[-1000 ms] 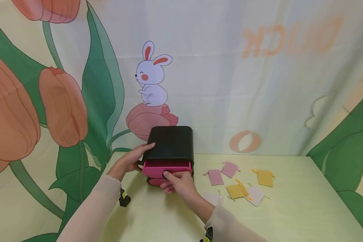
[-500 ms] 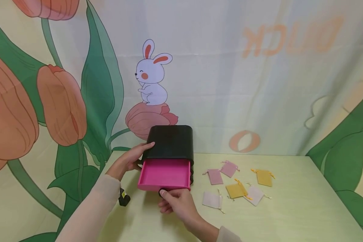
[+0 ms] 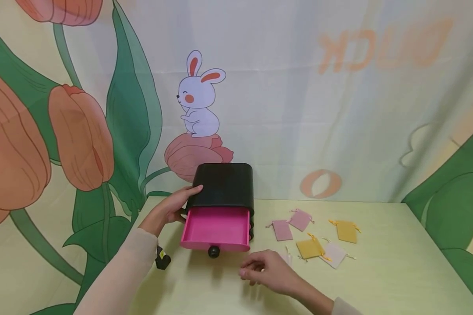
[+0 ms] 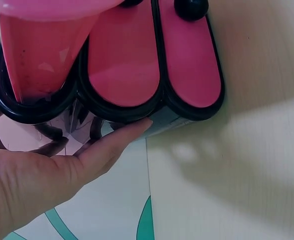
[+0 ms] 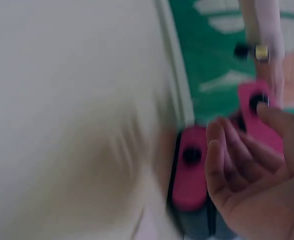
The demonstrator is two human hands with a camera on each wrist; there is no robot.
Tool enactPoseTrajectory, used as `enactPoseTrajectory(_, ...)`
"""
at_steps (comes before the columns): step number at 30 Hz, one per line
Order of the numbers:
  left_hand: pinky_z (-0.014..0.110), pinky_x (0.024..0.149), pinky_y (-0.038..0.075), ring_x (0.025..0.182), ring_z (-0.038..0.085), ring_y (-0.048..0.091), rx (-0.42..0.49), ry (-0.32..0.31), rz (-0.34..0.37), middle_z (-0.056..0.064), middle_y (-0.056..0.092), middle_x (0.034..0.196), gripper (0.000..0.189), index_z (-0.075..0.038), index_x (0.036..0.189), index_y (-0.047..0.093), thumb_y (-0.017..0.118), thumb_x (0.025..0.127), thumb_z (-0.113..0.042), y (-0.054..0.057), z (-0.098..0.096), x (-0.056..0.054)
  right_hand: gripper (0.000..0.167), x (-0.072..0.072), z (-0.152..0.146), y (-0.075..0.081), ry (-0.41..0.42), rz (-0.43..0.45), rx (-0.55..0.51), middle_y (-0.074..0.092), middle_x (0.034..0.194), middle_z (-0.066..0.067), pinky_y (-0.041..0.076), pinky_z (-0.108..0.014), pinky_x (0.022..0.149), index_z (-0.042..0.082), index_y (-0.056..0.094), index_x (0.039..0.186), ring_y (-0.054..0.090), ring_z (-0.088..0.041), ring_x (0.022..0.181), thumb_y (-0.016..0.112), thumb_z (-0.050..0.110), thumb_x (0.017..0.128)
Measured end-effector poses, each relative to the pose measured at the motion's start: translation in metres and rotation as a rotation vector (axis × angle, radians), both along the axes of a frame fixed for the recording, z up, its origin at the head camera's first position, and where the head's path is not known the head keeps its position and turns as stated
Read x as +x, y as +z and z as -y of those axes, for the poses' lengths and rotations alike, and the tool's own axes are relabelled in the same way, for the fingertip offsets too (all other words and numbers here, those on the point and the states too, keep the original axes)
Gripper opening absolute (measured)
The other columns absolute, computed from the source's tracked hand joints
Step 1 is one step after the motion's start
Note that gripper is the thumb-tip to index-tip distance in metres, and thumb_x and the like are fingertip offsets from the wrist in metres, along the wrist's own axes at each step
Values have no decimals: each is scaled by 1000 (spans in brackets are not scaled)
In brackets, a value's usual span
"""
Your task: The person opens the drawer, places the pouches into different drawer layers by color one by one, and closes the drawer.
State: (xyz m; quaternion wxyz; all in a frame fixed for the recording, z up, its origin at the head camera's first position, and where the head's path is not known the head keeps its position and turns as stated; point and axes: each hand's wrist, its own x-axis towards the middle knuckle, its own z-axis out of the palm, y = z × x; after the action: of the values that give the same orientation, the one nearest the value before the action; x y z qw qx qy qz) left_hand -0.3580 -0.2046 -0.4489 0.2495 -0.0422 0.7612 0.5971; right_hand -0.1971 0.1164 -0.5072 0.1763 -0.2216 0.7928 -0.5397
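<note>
A black cabinet (image 3: 222,186) with pink drawers stands at the table's back left. Its top drawer (image 3: 217,225) is pulled out, and no contents show inside. A round black knob (image 3: 213,251) sits on that drawer's front. My left hand (image 3: 171,208) holds the cabinet's left side, thumb over the top edge; the left wrist view has the fingers (image 4: 119,142) along the side wall. My right hand (image 3: 270,271) hovers to the right of the knob, fingers loosely curled and holding nothing. Two lower drawers (image 4: 124,60) are pushed in.
Small drawstring pouches lie right of the cabinet: pink ones (image 3: 282,230), yellow ones (image 3: 346,231) and pale ones (image 3: 333,254). One pale pouch is mostly hidden behind my right hand. A printed curtain (image 3: 280,109) hangs behind the table (image 3: 394,262).
My right hand has drawn the top drawer out toward me by its knob, then let go and moved right. My left hand has stayed on the cabinet.
</note>
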Motion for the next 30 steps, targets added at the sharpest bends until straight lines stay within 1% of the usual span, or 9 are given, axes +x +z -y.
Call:
enactPoseTrajectory(2, 74, 100, 49, 145, 60, 35, 0, 6, 1, 23, 24, 170, 99, -13, 170, 13, 60, 100, -65, 1, 1, 1, 22, -10, -22, -2, 10, -94, 45, 78, 93, -2, 59, -28, 68, 6, 79, 110, 74, -22, 78, 77, 25, 100)
enactPoseTrajectory(3, 73, 100, 50, 144, 60, 35, 0, 9, 2, 23, 25, 169, 99, -13, 169, 13, 60, 100, -65, 1, 2, 2, 22, -17, -32, -3, -2, -140, 63, 77, 94, 0, 59, -26, 69, 7, 79, 111, 73, -20, 79, 77, 25, 99)
enactPoseTrajectory(7, 72, 98, 51, 144, 60, 35, 6, 14, -3, 23, 27, 168, 96, -12, 169, 15, 60, 101, -64, 2, 1, 3, 19, -49, -65, -9, -97, -311, 127, 76, 101, 1, 58, -29, 76, 11, 79, 111, 68, -15, 87, 79, 25, 98)
enactPoseTrajectory(9, 72, 98, 51, 144, 60, 35, 14, 10, -6, 23, 28, 168, 95, -12, 168, 16, 60, 101, -63, 2, 1, 3, 18, -66, -77, -14, -156, -355, 166, 76, 104, -1, 58, -32, 78, 12, 79, 112, 68, -17, 91, 79, 24, 98)
enactPoseTrajectory(12, 73, 97, 51, 144, 60, 36, 26, 6, -11, 22, 29, 167, 94, -12, 168, 17, 59, 102, -62, 1, 1, 3, 22, -88, -88, -22, -227, -411, 246, 75, 112, -6, 57, -39, 82, 8, 78, 117, 66, -22, 98, 79, 20, 98)
enactPoseTrajectory(17, 72, 96, 52, 141, 57, 40, 23, 17, -11, 22, 33, 164, 90, -12, 167, 19, 59, 103, -60, -1, 2, 4, 29, -115, -94, -39, -295, -488, 402, 73, 119, -14, 51, -46, 86, -1, 76, 120, 58, -34, 104, 80, 13, 95)
enactPoseTrajectory(21, 70, 94, 54, 140, 57, 42, 19, 18, -12, 22, 35, 163, 90, -12, 167, 20, 59, 102, -61, -2, 3, 3, 25, -128, -96, -53, -317, -558, 513, 72, 117, -14, 49, -50, 87, -1, 78, 117, 55, -34, 103, 76, 9, 94)
enactPoseTrajectory(25, 69, 94, 55, 140, 56, 42, 24, 17, -17, 22, 36, 163, 92, -12, 167, 21, 60, 101, -63, -2, 2, 2, 22, -135, -99, -62, -324, -614, 578, 73, 111, -14, 50, -54, 85, 0, 80, 110, 56, -34, 99, 71, 4, 91)
enactPoseTrajectory(30, 71, 96, 53, 137, 56, 46, 5, 30, -13, 23, 36, 163, 94, -12, 167, 21, 61, 100, -64, -2, 3, 2, 11, -138, -100, -69, -318, -602, 641, 69, 100, -9, 48, -52, 84, 5, 80, 101, 53, -31, 95, 76, 9, 91)
